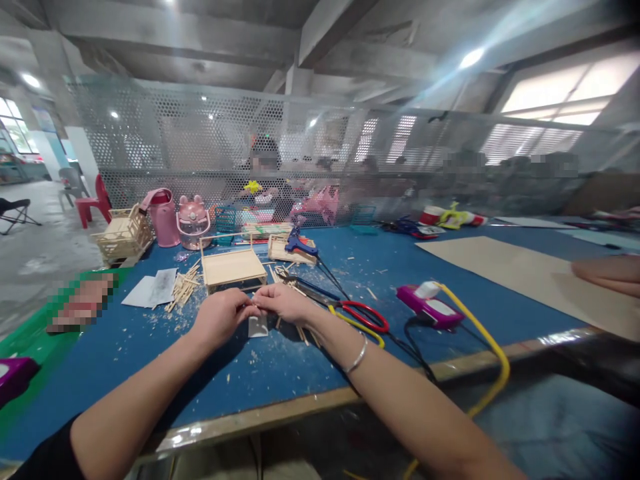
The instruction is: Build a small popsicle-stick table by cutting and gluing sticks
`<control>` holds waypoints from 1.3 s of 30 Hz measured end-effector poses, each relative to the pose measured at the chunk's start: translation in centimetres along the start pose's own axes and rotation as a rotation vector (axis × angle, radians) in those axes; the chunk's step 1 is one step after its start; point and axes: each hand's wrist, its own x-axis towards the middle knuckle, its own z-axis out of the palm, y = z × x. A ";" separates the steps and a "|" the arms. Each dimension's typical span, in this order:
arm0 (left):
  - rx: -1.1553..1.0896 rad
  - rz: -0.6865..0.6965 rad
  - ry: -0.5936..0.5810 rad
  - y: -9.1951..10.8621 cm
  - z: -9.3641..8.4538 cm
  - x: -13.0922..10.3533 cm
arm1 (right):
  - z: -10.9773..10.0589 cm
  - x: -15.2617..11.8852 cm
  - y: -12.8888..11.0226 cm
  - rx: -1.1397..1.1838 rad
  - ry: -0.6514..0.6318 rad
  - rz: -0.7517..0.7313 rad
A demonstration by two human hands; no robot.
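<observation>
My left hand (223, 315) and my right hand (283, 303) meet over the blue table, fingertips pinched together. Whatever lies between the fingers is too small to make out. Just below them a small white piece of paper (258, 326) lies on the table. Behind the hands stands a little wooden bed-like frame (234, 267) with a flat panel. Loose thin wooden sticks (185, 285) are heaped to its left, and more sticks lie partly under my right hand. Red-handled scissors (365, 316) rest beside my right forearm.
A blue glue gun (301, 243) sits on a small wooden frame behind. Pink bottles (164, 220) and stacked wooden frames (125, 233) stand back left. A purple device (430, 308) with a yellow cable lies right. Another person's arm (607, 273) rests over brown cardboard (525, 277). A mesh screen (210, 147) runs behind.
</observation>
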 end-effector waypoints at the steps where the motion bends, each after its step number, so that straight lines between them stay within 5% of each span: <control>1: 0.017 0.045 -0.008 0.0 -0.1 0.0 | 0.0 -0.1 0.0 0.033 -0.024 0.005; 5: 0.051 0.157 -0.057 0.0 -0.5 -0.2 | -0.2 -0.3 0.0 0.129 -0.080 0.020; 10: -0.009 0.163 -0.027 0.1 -0.7 -0.5 | -0.3 -0.2 0.3 0.131 0.029 -0.015; 18: -0.171 -0.010 0.060 1.0 0.1 -0.5 | 0.1 -0.4 0.1 -0.168 0.235 -0.154; 26: -0.578 -0.173 -0.006 0.8 0.4 -0.1 | -0.6 -1.0 -0.6 -0.131 0.125 -0.247; 30: -0.321 -0.120 -0.085 0.3 0.0 -0.1 | -1.4 -1.3 -0.7 -0.570 0.207 -0.247; 34: 0.084 -0.017 -0.181 0.2 -0.2 -0.3 | -1.7 -1.4 -0.4 -0.949 0.073 -0.228; 39: 0.231 0.021 -0.276 0.8 0.2 -0.5 | -0.9 -1.2 0.1 -1.305 0.052 -0.206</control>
